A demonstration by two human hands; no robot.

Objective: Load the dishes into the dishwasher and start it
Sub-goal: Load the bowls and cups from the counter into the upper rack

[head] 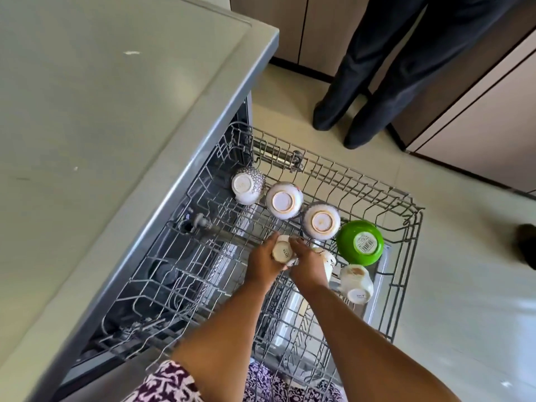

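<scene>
Two hands meet over the pulled-out upper rack (385, 198) of the dishwasher (162, 274), both on one small white cup (282, 252) held base-up just above the wires. The left hand (262, 261) has its fingers curled round the cup's left side; the right hand (309, 264) closes on it from the right, fingers wrapped over the rim end. Just beside the right hand, partly hidden by it, a white mug (327, 261) sits in the rack, and near that another mug (356, 282) lies tilted, base toward the camera. Along the rack's far row four bowls rest upside down: a patterned bowl (247, 184), a white bowl (284, 200), a third bowl (321, 220) and a green bowl (360, 242) with a barcode label. The grey counter (87, 111) spreads over the dishwasher at left. Beyond the rack, a person's dark trouser legs (385, 68) stand on the tiled floor (464, 256) by the cabinets (478, 126).
</scene>
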